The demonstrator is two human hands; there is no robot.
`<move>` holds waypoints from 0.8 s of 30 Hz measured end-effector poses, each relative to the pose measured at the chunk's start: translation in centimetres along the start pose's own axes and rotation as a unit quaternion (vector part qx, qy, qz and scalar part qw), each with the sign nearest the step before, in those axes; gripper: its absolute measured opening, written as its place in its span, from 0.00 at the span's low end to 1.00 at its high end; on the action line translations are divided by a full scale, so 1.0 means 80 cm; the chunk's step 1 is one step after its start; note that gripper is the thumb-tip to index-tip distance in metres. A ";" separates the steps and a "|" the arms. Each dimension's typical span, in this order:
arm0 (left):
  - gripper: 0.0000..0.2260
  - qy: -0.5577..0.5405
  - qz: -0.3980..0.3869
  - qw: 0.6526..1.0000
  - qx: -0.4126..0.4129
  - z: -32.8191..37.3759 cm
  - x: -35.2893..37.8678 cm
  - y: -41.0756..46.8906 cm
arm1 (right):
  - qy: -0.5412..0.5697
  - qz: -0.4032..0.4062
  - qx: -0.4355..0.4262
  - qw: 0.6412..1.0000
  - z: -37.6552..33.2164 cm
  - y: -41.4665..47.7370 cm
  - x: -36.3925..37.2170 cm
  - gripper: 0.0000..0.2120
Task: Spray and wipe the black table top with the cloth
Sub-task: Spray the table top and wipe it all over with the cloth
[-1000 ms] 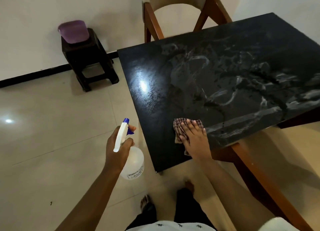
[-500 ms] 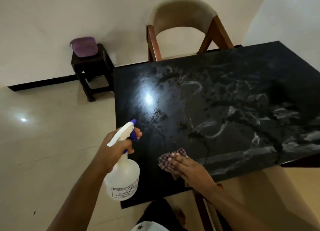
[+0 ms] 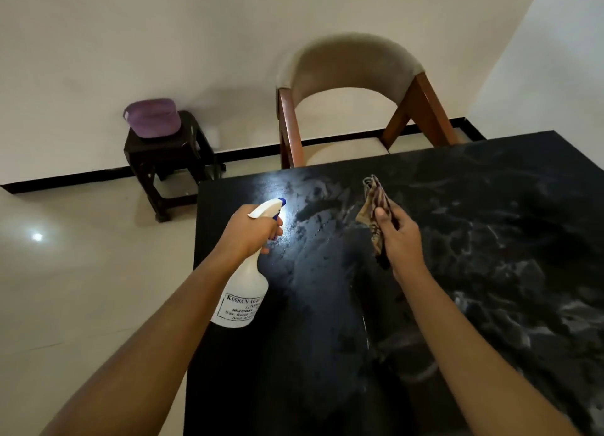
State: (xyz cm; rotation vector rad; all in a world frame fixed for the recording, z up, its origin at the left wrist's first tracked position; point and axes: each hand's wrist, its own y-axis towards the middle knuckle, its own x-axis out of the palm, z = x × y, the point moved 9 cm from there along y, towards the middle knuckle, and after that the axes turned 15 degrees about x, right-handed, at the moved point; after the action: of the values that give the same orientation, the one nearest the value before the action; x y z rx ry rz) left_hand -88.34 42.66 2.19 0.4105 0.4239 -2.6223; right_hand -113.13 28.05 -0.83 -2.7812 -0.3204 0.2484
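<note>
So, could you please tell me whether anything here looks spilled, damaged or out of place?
Nothing is damaged or toppled. The black table top carries pale smears and droplets, which fits mid-cleaning. The left hand holds the spray bottle; the right hand grips the bunched cloth.

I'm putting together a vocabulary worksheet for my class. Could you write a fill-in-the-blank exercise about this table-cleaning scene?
1. The left hand grips a white spray bottle that has a ____ trigger.
2. The right hand holds the cloth ____ the black table top, not pressed flat on it.
3. The object sitting on the dark stool by the wall is ____ in colour.

Missing words: blue; above; purple
</note>
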 end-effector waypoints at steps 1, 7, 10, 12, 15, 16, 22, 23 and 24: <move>0.08 0.017 0.016 1.000 0.002 0.006 0.000 0.007 | -0.016 0.004 -0.003 1.000 -0.009 0.016 0.000 0.17; 0.07 0.018 0.085 0.994 0.070 0.061 -0.003 0.046 | -0.057 0.072 -0.014 0.996 -0.076 0.115 0.002 0.19; 0.10 -0.011 0.115 0.982 0.151 0.084 -0.013 0.064 | -0.160 0.081 -0.069 0.981 -0.100 0.146 0.039 0.15; 0.14 -0.009 0.145 0.967 0.207 0.098 -0.025 0.085 | -0.252 0.010 -0.134 0.958 -0.112 0.155 0.098 0.12; 0.16 0.013 0.192 0.949 0.251 0.110 -0.041 0.120 | -0.463 -0.135 -0.286 0.828 -0.090 0.152 0.215 0.19; 0.16 0.023 0.204 0.943 0.261 0.113 -0.044 0.134 | -0.521 -0.149 -0.341 0.768 -0.078 0.161 0.244 0.20; 0.17 0.011 0.230 0.918 0.322 0.127 -0.068 0.211 | -0.583 -0.019 -0.289 0.759 -0.148 0.337 0.265 0.25; 0.18 0.003 0.231 0.916 0.328 0.128 -0.072 0.221 | -0.563 0.015 -0.242 0.790 -0.162 0.371 0.255 0.25; 0.18 -0.003 0.235 0.914 0.330 0.128 -0.076 0.231 | -0.542 0.040 -0.205 0.814 -0.171 0.394 0.248 0.26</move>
State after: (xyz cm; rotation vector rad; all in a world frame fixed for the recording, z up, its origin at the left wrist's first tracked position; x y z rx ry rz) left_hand -76.61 25.51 9.48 0.6227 -0.5334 -2.2141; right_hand -85.25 -0.14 -1.45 -2.6956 -0.5476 2.0045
